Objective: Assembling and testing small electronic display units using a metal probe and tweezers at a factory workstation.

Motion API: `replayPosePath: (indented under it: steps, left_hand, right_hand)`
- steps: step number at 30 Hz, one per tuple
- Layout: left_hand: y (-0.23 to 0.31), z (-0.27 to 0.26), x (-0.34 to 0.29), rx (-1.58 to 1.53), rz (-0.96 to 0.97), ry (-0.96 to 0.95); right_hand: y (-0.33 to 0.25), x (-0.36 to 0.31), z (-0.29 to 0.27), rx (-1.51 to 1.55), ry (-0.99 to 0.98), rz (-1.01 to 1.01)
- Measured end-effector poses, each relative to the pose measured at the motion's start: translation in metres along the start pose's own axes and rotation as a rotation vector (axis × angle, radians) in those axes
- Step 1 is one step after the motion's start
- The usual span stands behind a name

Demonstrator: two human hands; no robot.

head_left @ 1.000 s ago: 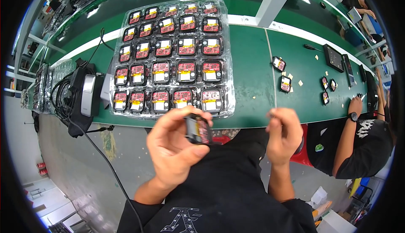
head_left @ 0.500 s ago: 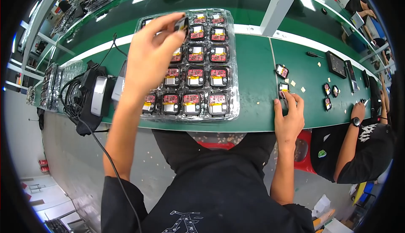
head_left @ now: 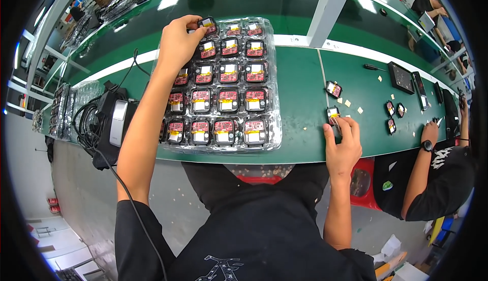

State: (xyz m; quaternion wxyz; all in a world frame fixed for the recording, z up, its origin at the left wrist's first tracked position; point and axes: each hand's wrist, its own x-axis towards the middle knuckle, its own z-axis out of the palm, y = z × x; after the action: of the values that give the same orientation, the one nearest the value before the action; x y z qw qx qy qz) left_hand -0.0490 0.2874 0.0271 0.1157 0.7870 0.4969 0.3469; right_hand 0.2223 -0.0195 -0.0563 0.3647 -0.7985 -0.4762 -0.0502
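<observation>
A clear plastic blister tray (head_left: 277, 133) holds rows of black-framed smartwatch modules, each with a red circuit board and a silver battery with yellow tape. At its far edge my left hand (head_left: 179, 42) pinches one smartwatch module (head_left: 208, 24), over a far-row slot; whether it is seated there is hard to tell. My right hand (head_left: 344, 149) rests near the table's front edge, thumb and fingers closed at the near side of another smartwatch module (head_left: 333, 113). Just beyond that lies a tilted third module (head_left: 334, 89).
Left of the tray are coiled black cables (head_left: 87, 115) and a silver-faced box (head_left: 118, 123). Small cream squares (head_left: 347, 103) dot the green table. Farther right are several modules (head_left: 390, 109), a black box (head_left: 401, 77), a screwdriver (head_left: 373, 67) and a co-worker's hand (head_left: 430, 132).
My left hand has lowered its module toward the tray's far row, shifting slightly left. My right hand stays by its module. The whole view has shifted a little.
</observation>
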Motion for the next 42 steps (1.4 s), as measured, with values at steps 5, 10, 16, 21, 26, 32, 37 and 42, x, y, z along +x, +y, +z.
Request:
replayPosePath:
  steps: [5,10,16,21,26,32,37,42]
  left_hand:
    - [0.003,0.000,-0.001,0.076,0.109,-0.018]
    - [-0.004,-0.002,0.003,0.233,0.200,-0.104]
    - [-0.008,0.001,-0.002,0.448,0.373,-0.059]
    - [0.007,0.000,-0.002,0.363,0.383,-0.151]
    - [0.000,0.002,-0.002,0.437,0.432,-0.135]
    - [0.019,-0.012,-0.005,0.482,0.555,-0.017]
    - [0.076,-0.027,-0.047,0.195,0.503,-0.017]
    - [0.133,-0.034,-0.130,-0.325,0.505,-0.381]
  right_hand:
    - [0.000,0.000,0.000,0.003,0.009,-0.011]
    - [0.000,0.001,-0.001,0.007,0.012,-0.012]
    - [0.000,0.001,0.000,0.014,0.022,-0.026]
    - [0.005,0.000,-0.001,0.018,-0.003,0.004]
    - [0.003,0.000,-0.001,0.039,0.002,0.012]
    - [0.009,0.001,-0.004,0.254,-0.018,-0.008]
    - [-0.008,-0.012,-0.029,0.693,-0.072,-0.055]
    - [-0.031,-0.024,-0.046,0.877,-0.124,-0.262]
